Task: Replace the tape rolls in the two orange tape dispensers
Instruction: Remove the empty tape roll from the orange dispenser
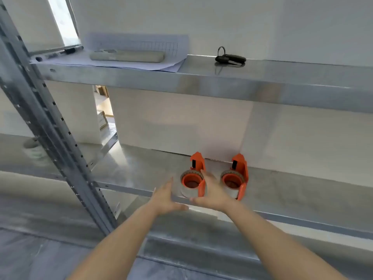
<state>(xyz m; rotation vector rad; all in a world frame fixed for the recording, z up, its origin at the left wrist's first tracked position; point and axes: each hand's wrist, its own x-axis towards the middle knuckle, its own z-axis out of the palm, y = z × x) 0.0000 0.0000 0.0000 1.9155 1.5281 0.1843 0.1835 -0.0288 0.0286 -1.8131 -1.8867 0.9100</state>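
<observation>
Two orange tape dispensers stand side by side near the front edge of a metal shelf [141,172], each holding a pale tape roll. The left dispenser [194,174] lies between my two hands. My left hand [165,197] is open with fingers stretched, just left of that dispenser's roll and not touching it. On the dispenser's right side, my right hand [212,190] has its fingers spread and seems to touch the orange frame without closing on it. The right dispenser [237,175] stands free, right of my right hand.
An upper metal shelf [262,85] carries papers [141,49], a grey roll [127,56], a marker [68,50] and a bunch of keys [230,57]. A perforated steel upright [50,122] runs down the left. A white wall backs the shelves.
</observation>
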